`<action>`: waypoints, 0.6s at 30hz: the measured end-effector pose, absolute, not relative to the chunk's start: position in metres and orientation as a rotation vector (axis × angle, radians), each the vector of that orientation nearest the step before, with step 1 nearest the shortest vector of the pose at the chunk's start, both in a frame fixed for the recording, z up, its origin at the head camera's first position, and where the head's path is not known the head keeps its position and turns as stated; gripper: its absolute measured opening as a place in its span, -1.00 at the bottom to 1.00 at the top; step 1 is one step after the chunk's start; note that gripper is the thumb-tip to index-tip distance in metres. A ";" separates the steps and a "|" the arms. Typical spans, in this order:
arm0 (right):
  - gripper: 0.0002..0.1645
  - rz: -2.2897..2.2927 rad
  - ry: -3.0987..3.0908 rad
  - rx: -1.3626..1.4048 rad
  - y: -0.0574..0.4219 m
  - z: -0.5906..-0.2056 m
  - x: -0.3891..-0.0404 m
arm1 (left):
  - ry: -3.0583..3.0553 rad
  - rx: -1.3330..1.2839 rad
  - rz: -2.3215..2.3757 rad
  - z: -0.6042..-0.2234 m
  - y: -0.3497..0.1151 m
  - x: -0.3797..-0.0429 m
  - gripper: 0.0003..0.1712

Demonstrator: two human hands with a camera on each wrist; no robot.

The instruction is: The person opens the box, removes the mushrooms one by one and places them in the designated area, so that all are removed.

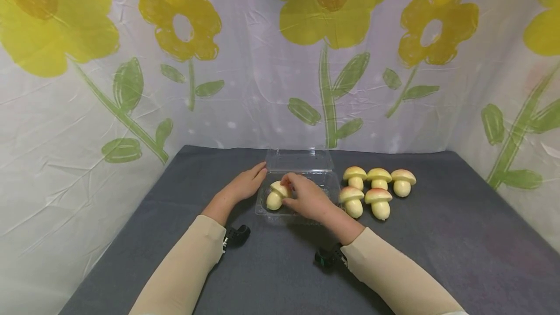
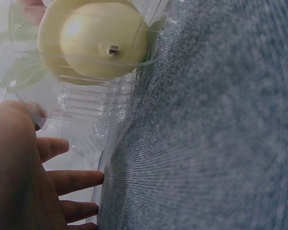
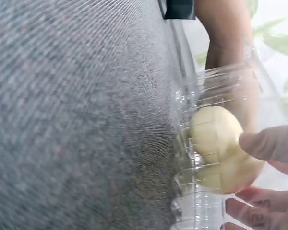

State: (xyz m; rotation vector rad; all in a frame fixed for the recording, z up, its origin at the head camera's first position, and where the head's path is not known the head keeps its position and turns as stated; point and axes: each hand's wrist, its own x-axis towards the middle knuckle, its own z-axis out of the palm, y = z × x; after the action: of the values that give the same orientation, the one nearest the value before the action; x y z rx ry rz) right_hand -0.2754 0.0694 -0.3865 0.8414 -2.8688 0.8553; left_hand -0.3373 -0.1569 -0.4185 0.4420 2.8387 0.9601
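Note:
A clear plastic clamshell box [image 1: 261, 210] lies on the table with its lid [image 1: 299, 160] raised at the back. Inside its left part sits a pale yellow toy mushroom [image 1: 274, 201], stem toward me. My right hand [image 1: 309, 199] reaches into the box, thumb and fingertips on either side of the mushroom's right part. In the right wrist view the thumb [image 3: 271, 143] meets the mushroom [image 3: 216, 134], seen through the ribbed wall. My left hand [image 1: 246, 183] rests along the box's left side, fingers extended; the left wrist view shows them spread.
Several more toy mushrooms [image 1: 379, 203] with reddish-yellow caps stand in two rows just right of the box. The dark grey tabletop [image 1: 271, 276] ends at a flower-printed curtain [image 1: 245, 86] behind and at the sides. A black strap device [image 1: 238, 235] sits at each wrist.

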 end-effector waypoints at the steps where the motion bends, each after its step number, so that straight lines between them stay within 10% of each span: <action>1: -0.58 0.858 -2.866 0.824 0.069 -0.387 -0.275 | 2.840 0.442 0.960 -0.419 -0.157 -0.338 -0.30; 18: -0.43 0.701 -2.929 0.703 0.068 -0.385 -0.274 | 2.844 0.450 0.955 -0.418 -0.156 -0.337 -0.29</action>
State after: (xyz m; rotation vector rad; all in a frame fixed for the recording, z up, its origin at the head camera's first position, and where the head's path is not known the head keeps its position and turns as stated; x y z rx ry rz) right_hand -0.2736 0.0676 -0.3846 0.7030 -2.9285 0.7014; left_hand -0.3369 -0.1559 -0.4176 0.4498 2.8438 0.9551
